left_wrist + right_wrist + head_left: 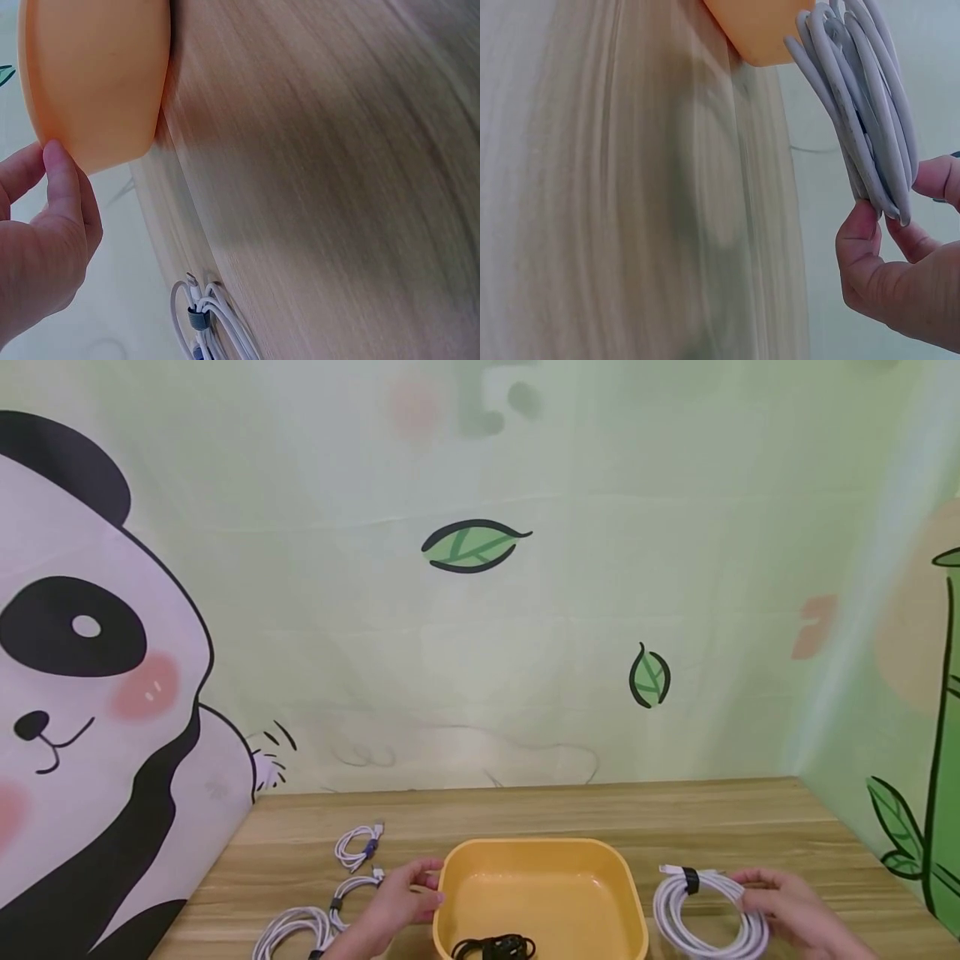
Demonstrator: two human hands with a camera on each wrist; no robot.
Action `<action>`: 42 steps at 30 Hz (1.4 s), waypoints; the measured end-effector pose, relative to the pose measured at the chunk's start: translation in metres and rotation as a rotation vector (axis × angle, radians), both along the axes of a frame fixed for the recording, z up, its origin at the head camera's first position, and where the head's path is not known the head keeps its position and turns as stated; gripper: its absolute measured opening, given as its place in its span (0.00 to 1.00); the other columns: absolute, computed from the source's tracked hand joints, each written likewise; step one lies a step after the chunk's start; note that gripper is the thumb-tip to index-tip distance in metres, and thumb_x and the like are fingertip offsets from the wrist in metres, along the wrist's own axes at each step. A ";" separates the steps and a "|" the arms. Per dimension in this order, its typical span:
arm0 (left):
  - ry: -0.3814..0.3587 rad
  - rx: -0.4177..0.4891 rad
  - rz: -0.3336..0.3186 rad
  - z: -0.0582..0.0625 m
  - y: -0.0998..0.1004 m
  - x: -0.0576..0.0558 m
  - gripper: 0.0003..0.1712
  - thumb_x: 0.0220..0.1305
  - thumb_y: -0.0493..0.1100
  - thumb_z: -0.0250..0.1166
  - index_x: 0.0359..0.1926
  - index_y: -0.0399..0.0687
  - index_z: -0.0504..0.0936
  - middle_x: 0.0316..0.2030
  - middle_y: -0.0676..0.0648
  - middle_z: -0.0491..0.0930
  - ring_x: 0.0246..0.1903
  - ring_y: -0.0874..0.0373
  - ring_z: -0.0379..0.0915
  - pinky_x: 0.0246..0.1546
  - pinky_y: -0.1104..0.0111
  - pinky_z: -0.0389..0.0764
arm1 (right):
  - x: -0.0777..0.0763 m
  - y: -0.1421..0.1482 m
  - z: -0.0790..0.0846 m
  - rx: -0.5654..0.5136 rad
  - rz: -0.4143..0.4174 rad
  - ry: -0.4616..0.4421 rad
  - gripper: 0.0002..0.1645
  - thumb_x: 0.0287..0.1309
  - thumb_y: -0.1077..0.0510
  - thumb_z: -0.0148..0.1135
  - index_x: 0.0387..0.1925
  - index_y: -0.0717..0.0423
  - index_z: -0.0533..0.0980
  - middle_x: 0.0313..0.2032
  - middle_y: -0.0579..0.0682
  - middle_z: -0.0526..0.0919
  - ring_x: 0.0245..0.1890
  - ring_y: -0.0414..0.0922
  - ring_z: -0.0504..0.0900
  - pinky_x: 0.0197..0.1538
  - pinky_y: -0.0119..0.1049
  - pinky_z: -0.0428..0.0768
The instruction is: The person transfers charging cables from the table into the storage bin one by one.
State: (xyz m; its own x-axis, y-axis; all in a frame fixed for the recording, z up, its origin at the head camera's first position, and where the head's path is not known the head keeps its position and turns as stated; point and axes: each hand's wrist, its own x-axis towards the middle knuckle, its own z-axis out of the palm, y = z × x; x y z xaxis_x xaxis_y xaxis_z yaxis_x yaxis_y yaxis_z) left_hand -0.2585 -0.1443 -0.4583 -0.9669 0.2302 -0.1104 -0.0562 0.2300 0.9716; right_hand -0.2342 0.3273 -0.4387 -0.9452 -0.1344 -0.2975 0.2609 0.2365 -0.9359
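White cable (870, 112), plain black strap (691, 881), in right hand (791, 908)

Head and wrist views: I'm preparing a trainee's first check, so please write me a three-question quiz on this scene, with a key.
1. Fill in: inside the yellow bin lies a ____ cable bundle.
2. The right hand holds: A) a bin rim; B) a white cable coil; C) a pen.
3. True or false: the left hand touches the yellow bin.

Key: 1. black; 2. B; 3. true.
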 end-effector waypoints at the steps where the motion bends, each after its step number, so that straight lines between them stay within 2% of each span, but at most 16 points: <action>1: 0.000 0.000 0.000 0.000 0.000 0.000 0.27 0.51 0.28 0.59 0.54 0.28 0.65 0.36 0.42 0.70 0.30 0.60 0.71 0.33 0.63 0.81 | 0.000 -0.001 0.001 0.000 -0.004 0.005 0.25 0.47 0.66 0.52 0.47 0.77 0.64 0.32 0.45 0.74 0.31 0.42 0.72 0.32 0.34 0.77; 7: 0.000 0.005 -0.003 0.001 0.000 -0.001 0.27 0.51 0.28 0.59 0.54 0.28 0.65 0.35 0.42 0.70 0.30 0.60 0.71 0.33 0.63 0.81 | -0.001 -0.004 0.006 -0.007 -0.004 0.047 0.26 0.48 0.67 0.50 0.49 0.80 0.61 0.32 0.44 0.74 0.29 0.39 0.73 0.31 0.32 0.77; 14: -0.001 0.000 -0.001 0.002 0.001 -0.001 0.27 0.51 0.28 0.59 0.54 0.28 0.65 0.35 0.43 0.70 0.30 0.60 0.71 0.32 0.64 0.81 | -0.004 -0.006 0.013 -0.018 -0.001 0.057 0.26 0.49 0.66 0.52 0.50 0.78 0.63 0.33 0.43 0.74 0.29 0.38 0.74 0.32 0.32 0.78; 21: -0.002 -0.002 -0.002 0.003 0.001 0.000 0.27 0.51 0.28 0.59 0.54 0.28 0.65 0.35 0.42 0.70 0.30 0.60 0.71 0.32 0.64 0.81 | -0.007 -0.010 0.015 -0.024 0.004 0.106 0.25 0.49 0.66 0.52 0.49 0.78 0.64 0.32 0.43 0.75 0.28 0.37 0.75 0.31 0.32 0.78; 29: -0.015 0.003 -0.003 0.001 0.000 -0.001 0.28 0.51 0.28 0.59 0.55 0.29 0.64 0.37 0.41 0.69 0.31 0.59 0.71 0.32 0.64 0.81 | -0.007 -0.015 0.021 -0.049 0.002 0.089 0.25 0.49 0.66 0.52 0.50 0.75 0.66 0.32 0.41 0.76 0.26 0.37 0.75 0.29 0.32 0.79; 33: -0.020 0.002 -0.003 0.001 -0.001 -0.001 0.28 0.51 0.28 0.59 0.55 0.29 0.64 0.37 0.41 0.69 0.31 0.59 0.71 0.32 0.64 0.81 | -0.007 -0.017 0.022 -0.060 0.002 0.111 0.24 0.49 0.66 0.52 0.49 0.74 0.67 0.32 0.41 0.76 0.26 0.37 0.75 0.29 0.31 0.78; 42: -0.008 -0.006 -0.003 0.001 -0.001 0.000 0.28 0.51 0.28 0.59 0.55 0.28 0.64 0.36 0.41 0.70 0.30 0.59 0.71 0.32 0.65 0.81 | -0.007 -0.025 0.023 -0.040 0.011 0.178 0.26 0.49 0.68 0.51 0.50 0.80 0.64 0.33 0.40 0.75 0.27 0.36 0.75 0.31 0.31 0.79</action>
